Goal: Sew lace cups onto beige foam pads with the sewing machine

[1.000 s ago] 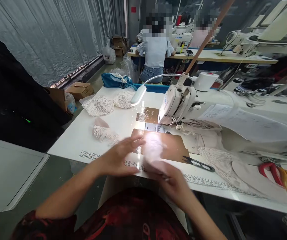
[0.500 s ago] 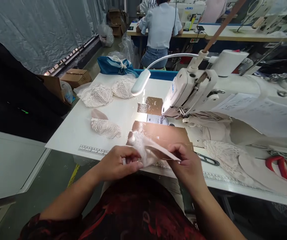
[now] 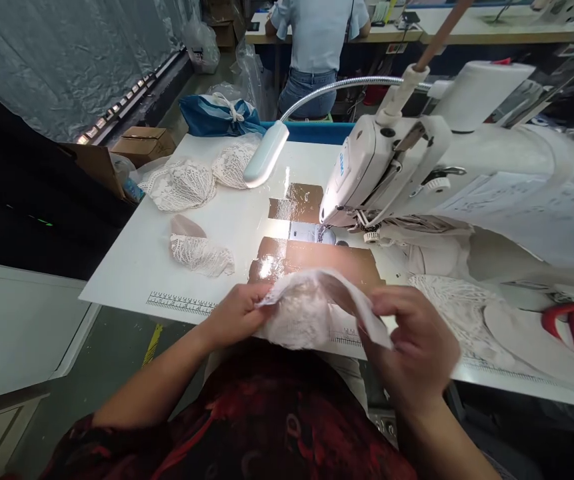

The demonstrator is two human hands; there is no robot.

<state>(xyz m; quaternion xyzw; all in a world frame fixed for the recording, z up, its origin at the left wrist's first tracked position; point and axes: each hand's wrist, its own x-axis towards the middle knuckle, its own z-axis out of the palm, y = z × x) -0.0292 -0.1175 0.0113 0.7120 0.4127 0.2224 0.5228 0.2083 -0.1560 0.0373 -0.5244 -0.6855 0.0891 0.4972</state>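
Note:
Both my hands hold a pale lace cup piece (image 3: 307,310) just above the near edge of the white sewing table (image 3: 131,267). My left hand (image 3: 237,317) pinches its left edge. My right hand (image 3: 414,343), blurred, grips the right edge, where a strip of fabric hangs down. The white sewing machine (image 3: 391,167) stands just beyond, its needle area lit over brown taped patches (image 3: 317,257).
A lace piece (image 3: 199,253) lies left of the hands, with more lace cups (image 3: 181,183) at the far left. A gooseneck lamp (image 3: 267,153) hangs over the table. Lace fabric (image 3: 447,310) and red-handled scissors (image 3: 571,323) lie on the right. Another person sits at a table behind.
My hands lifted the lace piece off the table and spread it open between them; my right hand moved right and toward me. The view tilted downward.

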